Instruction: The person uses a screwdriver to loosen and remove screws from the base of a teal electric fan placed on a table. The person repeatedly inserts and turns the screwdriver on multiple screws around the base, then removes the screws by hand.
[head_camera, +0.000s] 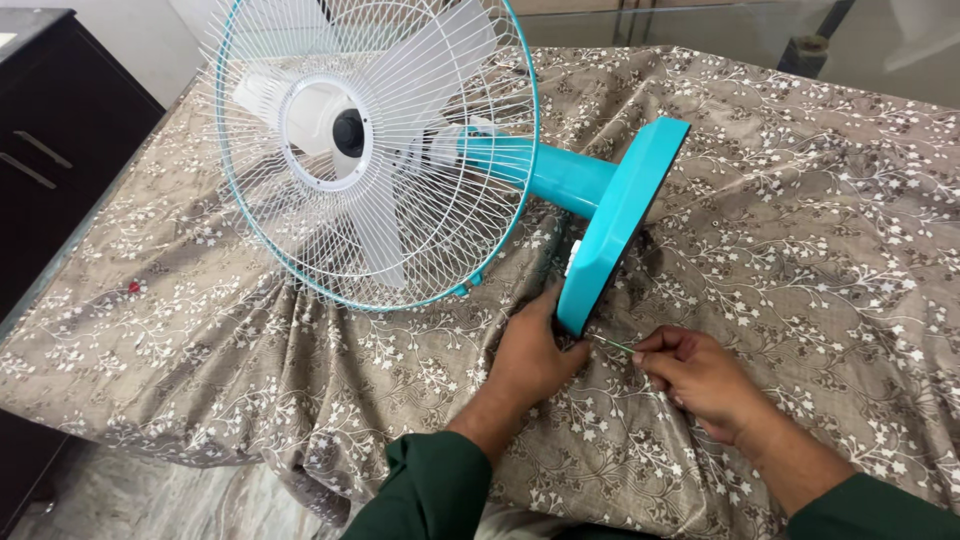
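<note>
1. Teal and white fan lies on its side on the table, over a grey-brown flowered cloth. The grille faces the table's left edge and near side; the teal base stands on edge near the middle, closer to the near edge.
2. My left hand is cupped against the lower corner of the base, fingers curled round it, steadying it. Closed on the base, not gripping hard, I judge.
3. My right hand is closed in a pinch on a thin screwdriver with a green shaft. Its tip points left at the base's lower edge, just by the left thumb. I cannot tell whether the tip is seated in anything.
4. Step in hand, as I judge it: working a fastener on the underside of the base, with the fan laid down to reach it.
5. Next move calls for the tip to sit square in its slot, the left hand holding the base from rocking on the soft cloth, and a straight push along the shaft while turning.
6. Risk: the cloth bunches under the grille; the fan may roll.
7. A dark cabinet stands past the table's left edge.
</note>
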